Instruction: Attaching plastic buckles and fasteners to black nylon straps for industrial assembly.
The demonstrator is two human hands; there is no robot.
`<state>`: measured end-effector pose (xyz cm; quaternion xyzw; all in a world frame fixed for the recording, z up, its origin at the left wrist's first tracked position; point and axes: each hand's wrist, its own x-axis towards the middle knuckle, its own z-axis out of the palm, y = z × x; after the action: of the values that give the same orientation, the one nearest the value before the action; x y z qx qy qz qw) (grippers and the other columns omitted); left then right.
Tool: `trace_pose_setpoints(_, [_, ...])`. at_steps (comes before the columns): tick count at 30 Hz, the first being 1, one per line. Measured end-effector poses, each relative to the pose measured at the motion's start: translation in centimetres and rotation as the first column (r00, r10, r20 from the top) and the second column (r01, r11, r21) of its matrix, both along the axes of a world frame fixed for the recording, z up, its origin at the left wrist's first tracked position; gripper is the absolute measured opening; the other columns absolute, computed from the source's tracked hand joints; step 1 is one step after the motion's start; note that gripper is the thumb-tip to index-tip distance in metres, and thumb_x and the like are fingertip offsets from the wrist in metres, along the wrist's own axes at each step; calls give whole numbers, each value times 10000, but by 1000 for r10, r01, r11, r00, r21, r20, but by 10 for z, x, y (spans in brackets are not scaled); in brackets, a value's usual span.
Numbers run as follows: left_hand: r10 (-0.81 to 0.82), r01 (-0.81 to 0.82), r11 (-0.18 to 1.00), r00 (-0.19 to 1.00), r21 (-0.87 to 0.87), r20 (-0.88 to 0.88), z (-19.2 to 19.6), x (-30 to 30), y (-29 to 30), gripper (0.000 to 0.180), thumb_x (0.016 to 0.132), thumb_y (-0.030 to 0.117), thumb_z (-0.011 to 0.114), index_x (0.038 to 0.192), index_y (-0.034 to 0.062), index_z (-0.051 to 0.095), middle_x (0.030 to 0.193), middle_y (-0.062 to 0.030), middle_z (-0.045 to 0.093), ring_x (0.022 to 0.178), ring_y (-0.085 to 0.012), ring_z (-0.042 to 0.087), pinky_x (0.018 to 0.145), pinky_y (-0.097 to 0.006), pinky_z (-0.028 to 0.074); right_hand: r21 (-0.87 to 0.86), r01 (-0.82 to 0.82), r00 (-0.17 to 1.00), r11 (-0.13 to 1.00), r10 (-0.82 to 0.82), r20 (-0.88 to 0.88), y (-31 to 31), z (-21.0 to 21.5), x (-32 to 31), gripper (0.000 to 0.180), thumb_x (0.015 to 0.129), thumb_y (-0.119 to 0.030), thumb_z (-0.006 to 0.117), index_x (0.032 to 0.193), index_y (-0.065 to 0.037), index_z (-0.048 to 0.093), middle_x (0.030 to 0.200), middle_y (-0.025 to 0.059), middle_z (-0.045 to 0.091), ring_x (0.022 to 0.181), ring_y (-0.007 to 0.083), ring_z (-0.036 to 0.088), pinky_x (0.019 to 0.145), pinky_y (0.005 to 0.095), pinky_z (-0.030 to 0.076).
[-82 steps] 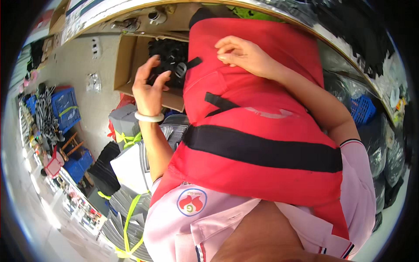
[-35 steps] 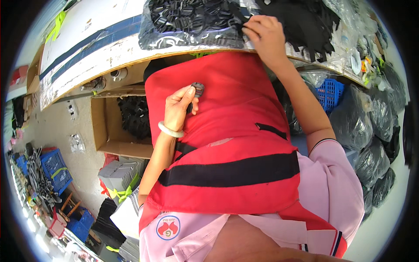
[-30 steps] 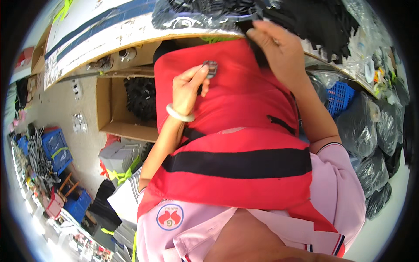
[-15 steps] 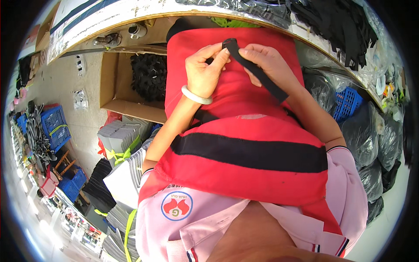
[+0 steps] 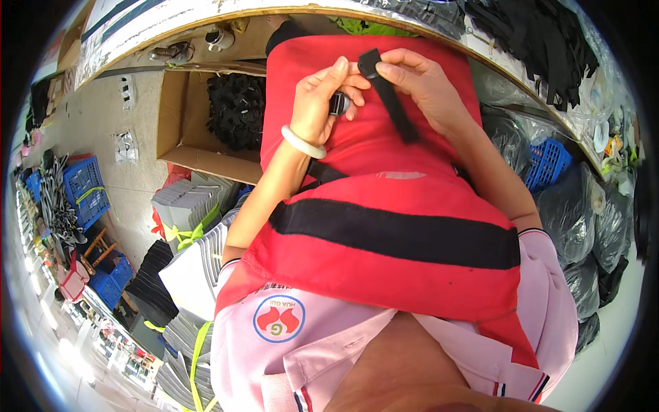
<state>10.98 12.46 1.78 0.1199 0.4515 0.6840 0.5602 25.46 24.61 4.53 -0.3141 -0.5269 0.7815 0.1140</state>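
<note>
Cluttered workshop floor fills the left side: blue crates [image 5: 84,194], bundled grey stacks tied with yellow-green bands [image 5: 187,209], and an open cardboard box [image 5: 189,123] of black plastic parts, all to the left of the red vest [image 5: 391,206] that serves as the landmark.

Nearest the camera, the vest lies over the person's pink shirt [image 5: 302,343], a broad black band crossing its middle. Both forearms run up along the vest, one on each side, to its far upper part. There the left hand [image 5: 319,103], a pale bangle [image 5: 303,143] on its wrist, is bent inward with fingers closed narrowly round a small dark buckle [image 5: 338,103], resting on the red fabric. Just right of it, the right hand [image 5: 422,86] pinches the free end of a black strap [image 5: 388,96] between thumb and forefinger, its tail trailing down over the vest.

By the look of it, the step in hand is threading strap into buckle: the next move calls for aligning the strap tip with the buckle's slot and steadying the buckle.

Beyond the vest, a workbench edge [image 5: 206,17] curves past, with black webbing in clear bags [image 5: 549,48].
</note>
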Motion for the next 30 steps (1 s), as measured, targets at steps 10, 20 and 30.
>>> trace_pose_setpoints(10, [96,-109,994,953,-30,-289,7,2,10,178,909,72,619,1002,-72,669,806,-131,682,606,-171,653,431,-218,452,575,157,977,803,-42,-208,-4,38,-2,86,899,-100,639,906,-15,627,783,-18,551,673,42,501,588,185,399])
trace_pose_setpoints(20, [99,-106,994,895,7,-436,12,11,3,170,863,9,661,1010,-73,673,905,-128,674,604,-111,617,453,-196,463,164,-166,964,972,125,236,1,20,1,246,913,-249,627,775,-48,590,568,-40,482,472,26,395,434,195,288])
trace_pose_setpoints(30, [99,33,977,810,212,-579,14,9,-11,153,812,-95,651,940,-30,706,977,-80,603,684,-100,594,561,-193,498,99,-206,974,974,194,119,7,14,9,204,927,-237,611,926,-36,647,732,-14,578,587,42,511,518,185,409])
